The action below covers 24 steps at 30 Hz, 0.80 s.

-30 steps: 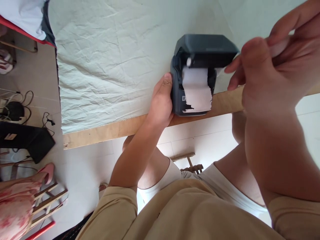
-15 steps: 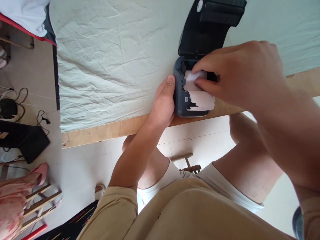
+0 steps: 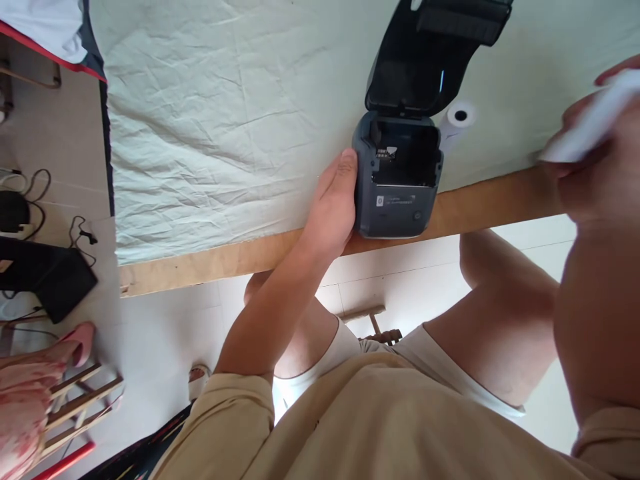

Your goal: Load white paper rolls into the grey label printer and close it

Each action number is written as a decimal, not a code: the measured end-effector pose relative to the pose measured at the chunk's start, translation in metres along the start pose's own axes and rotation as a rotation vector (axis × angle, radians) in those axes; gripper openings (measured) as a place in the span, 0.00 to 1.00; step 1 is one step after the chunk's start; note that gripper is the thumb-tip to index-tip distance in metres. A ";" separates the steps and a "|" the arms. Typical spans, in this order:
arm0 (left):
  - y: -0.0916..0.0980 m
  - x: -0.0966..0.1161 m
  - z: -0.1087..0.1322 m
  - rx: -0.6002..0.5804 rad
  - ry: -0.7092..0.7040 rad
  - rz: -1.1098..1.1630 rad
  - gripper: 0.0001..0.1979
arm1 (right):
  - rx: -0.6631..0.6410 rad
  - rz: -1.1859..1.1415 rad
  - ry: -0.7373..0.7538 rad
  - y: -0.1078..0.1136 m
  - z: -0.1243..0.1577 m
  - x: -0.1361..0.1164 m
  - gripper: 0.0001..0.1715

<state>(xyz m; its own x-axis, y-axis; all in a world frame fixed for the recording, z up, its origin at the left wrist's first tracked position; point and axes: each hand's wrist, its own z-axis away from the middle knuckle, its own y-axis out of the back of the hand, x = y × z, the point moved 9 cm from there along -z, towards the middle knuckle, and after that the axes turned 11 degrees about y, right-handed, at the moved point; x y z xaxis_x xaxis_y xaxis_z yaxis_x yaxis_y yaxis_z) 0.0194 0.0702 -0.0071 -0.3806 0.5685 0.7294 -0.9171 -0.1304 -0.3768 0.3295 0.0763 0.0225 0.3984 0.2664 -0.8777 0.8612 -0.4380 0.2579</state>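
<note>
A dark grey portable receipt printer [image 3: 396,212] sits at the table's front edge, its black lid [image 3: 420,67] swung up and its paper bay bare apart from a small white scrap. My left hand [image 3: 334,207] grips the printer's left side, thumb along the casing. At the far right, my right hand [image 3: 607,147] is closed around a white paper roll [image 3: 595,123], smeared by motion. Another white paper roll [image 3: 454,127] lies on the cloth just right of the printer, its dark core facing away from me.
A pale green wrinkled cloth [image 3: 215,120] covers the table, with a wooden edge [image 3: 220,259] along the front. On the left are a black box-like object [image 3: 65,283], cables, and a wooden stool [image 3: 75,407] beside a person's pink shoe [image 3: 84,341].
My right hand has taken the paper out of the printer's bay and moved right with it. The second roll has come into sight. My left hand stays on the printer.
</note>
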 end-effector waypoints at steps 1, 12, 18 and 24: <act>0.001 0.001 -0.001 0.001 -0.017 -0.004 0.22 | 0.096 0.002 -0.014 0.003 0.002 0.002 0.27; 0.006 -0.002 -0.015 -0.133 -0.010 -0.032 0.17 | -0.130 0.614 0.023 -0.027 -0.033 -0.009 0.31; 0.008 -0.002 -0.015 -0.094 -0.022 -0.038 0.20 | -0.101 0.543 0.474 -0.029 0.005 -0.057 0.32; 0.006 0.001 -0.012 -0.121 -0.014 -0.034 0.18 | -0.365 0.528 0.367 -0.095 0.025 -0.057 0.37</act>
<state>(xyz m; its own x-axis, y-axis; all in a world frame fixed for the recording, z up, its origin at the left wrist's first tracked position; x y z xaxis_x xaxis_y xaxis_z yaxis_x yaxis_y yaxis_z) 0.0154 0.0800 -0.0152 -0.3515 0.5591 0.7509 -0.9090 -0.0118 -0.4167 0.2170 0.0817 0.0378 0.8135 0.3975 -0.4245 0.5503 -0.2905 0.7828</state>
